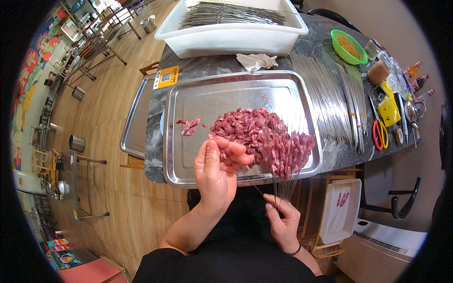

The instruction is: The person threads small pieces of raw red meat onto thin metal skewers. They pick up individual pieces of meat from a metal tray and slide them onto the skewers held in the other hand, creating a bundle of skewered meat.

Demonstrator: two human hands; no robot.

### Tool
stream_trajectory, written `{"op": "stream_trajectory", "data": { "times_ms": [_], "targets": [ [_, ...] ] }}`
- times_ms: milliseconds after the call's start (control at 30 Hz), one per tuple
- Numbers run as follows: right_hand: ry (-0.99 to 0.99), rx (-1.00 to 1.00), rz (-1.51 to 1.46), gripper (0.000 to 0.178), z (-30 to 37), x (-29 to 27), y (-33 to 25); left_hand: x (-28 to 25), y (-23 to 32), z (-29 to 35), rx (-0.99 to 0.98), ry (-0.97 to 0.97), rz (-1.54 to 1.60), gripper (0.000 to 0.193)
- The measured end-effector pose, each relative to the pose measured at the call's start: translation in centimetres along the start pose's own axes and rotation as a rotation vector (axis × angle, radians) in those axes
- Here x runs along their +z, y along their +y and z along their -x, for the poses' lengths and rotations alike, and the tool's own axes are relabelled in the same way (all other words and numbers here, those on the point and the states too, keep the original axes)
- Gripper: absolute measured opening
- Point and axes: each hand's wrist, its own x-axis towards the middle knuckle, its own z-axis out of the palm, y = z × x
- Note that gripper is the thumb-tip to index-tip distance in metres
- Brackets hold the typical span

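Observation:
My right hand (284, 221) is closed round the lower ends of a fanned bundle of thin metal skewers (283, 188). Chunks of red meat (293, 153) are threaded on their upper parts, over the right side of a steel tray (188, 162). One skewer without visible meat slants from this hand toward my left hand (218, 172). The left hand's fingers are curled toward the thumb, above the tray's near edge, apparently round a piece of meat that they mostly hide. Behind it lies a pile of cut raw meat (240, 125), with a few loose pieces (188, 126) to its left.
A white bin (226, 42) of skewers stands beyond the tray, near a crumpled cloth (256, 62). Loose skewers (321, 89) lie to the right, with scissors (379, 134), a green bowl (348, 47) and bottles (419, 82). A white tray (337, 217) holding meat skewers sits lower right.

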Motion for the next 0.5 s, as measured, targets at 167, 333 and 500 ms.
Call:
{"op": "stream_trajectory", "data": {
  "times_ms": [167,333,500],
  "targets": [
    [0.016,-0.012,-0.002,0.025,-0.3,0.0,-0.2,0.3,-0.6,1.8,-0.039,-0.128,-0.168,0.029],
    [0.137,-0.011,-0.027,0.026,-0.9,-1.3,0.6,0.3,1.9,-2.7,0.261,-0.804,-1.145,0.020],
    [0.204,0.057,-0.104,0.025,-1.4,-2.0,1.0,1.4,0.6,-8.0,0.667,-0.515,-1.853,0.015]
  ]
}}
